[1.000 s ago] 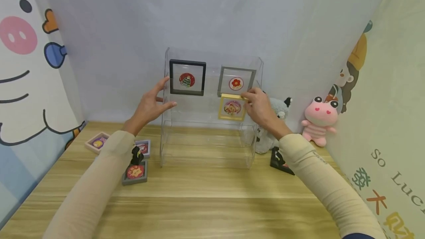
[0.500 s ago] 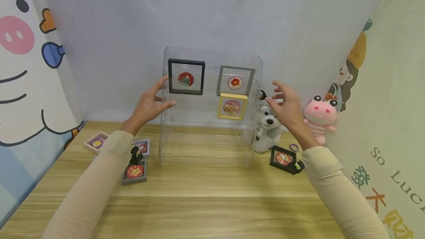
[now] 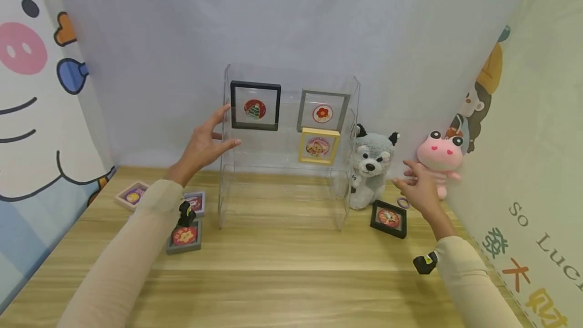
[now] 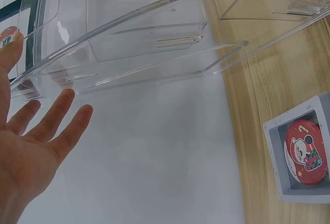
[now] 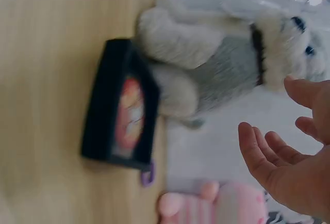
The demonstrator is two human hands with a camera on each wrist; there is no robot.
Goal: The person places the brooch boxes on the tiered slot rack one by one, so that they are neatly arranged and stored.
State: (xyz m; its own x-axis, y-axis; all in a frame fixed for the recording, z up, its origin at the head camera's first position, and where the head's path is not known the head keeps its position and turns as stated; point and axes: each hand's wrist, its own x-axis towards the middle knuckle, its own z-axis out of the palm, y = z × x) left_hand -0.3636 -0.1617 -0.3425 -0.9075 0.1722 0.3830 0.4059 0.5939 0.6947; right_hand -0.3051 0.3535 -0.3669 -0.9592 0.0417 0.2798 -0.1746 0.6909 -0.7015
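A clear acrylic stepped rack (image 3: 282,220) stands at the back of the table. My left hand (image 3: 202,145) is at its left side, fingers spread about the side panel; whether they press on it is hard to tell. Upper tiers hold a black frame with a tree badge (image 3: 255,85), a grey frame with a red flower badge (image 3: 326,91) and, below that, a yellow frame (image 3: 319,131). My right hand (image 3: 421,189), holding nothing, hovers with fingers parted near a black frame (image 3: 388,219) lying on the table.
Right of the rack sit a grey plush dog (image 3: 373,166) and a pink plush toy (image 3: 439,153), with a purple ring (image 3: 403,202) near them. At left lie a beige frame (image 3: 132,194), a pale lilac frame (image 4: 300,150) and a grey frame (image 3: 184,237).
My right hand has let go of the yellow frame, which stays on the rack. That hand has moved right and down toward the black frame on the table. My left hand has kept its place.
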